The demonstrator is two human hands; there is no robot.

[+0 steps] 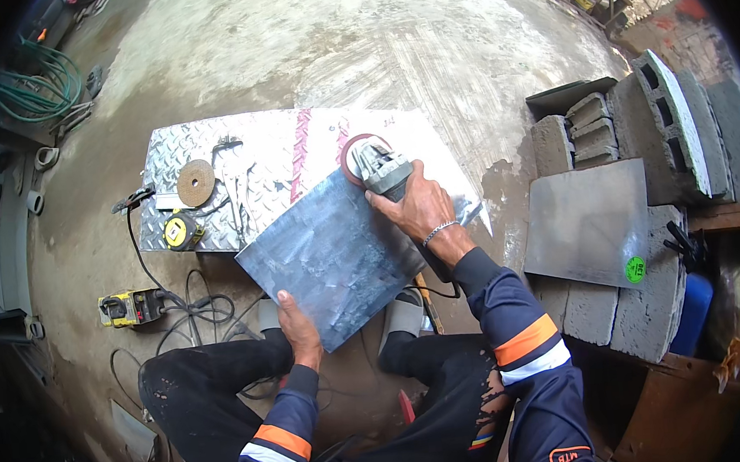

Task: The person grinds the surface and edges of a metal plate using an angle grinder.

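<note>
My right hand (427,211) is wrapped round a grey angle grinder (385,169). Its reddish disc (352,152) is at the far edge of a dark grey metal sheet (324,252); whether they touch cannot be made out. With the thumb on top, my left hand (300,330) grips the sheet's near left edge, its other fingers mostly hidden underneath. The sheet lies tilted above my knees and overlaps a tread-pattern metal plate (263,139). On that plate are a brown cutting disc (188,191) and a yellow-and-black tape measure (181,233).
A black cable (193,307) loops over the floor beside a yellow-and-black box (131,308). At right, grey concrete blocks (592,125) stand stacked, and another metal sheet (586,218) with a green sticker rests on some. A green hose (45,78) lies coiled far left.
</note>
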